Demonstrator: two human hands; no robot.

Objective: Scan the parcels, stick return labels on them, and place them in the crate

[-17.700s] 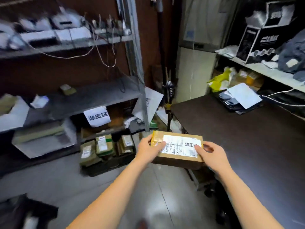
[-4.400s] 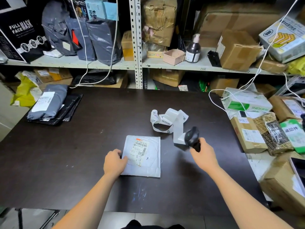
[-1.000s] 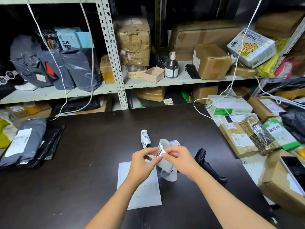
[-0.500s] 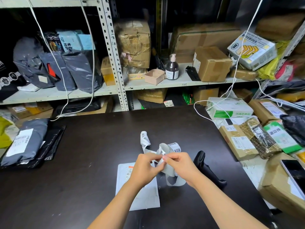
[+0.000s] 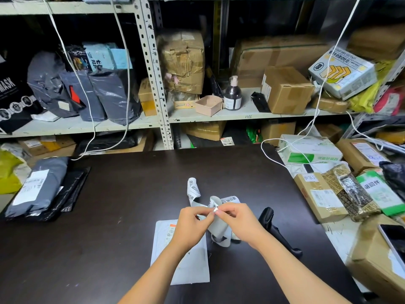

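Fingers [image 5: 206, 217] of both hands are pinching label strip [image 5: 219, 231] | parcel [image 5: 192, 266] is lying lengthwise just below left hand [image 5: 190, 226]

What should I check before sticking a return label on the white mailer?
1. Label strip pinched by left hand and right hand: ok.
2. One label peeled off its backing: cannot tell, fingers hide it.
3. White mailer flat on the table below the hands: ok.
4. Scanner lying on the table, clear of the mailer: ok.
5. Crate in view: not ok.
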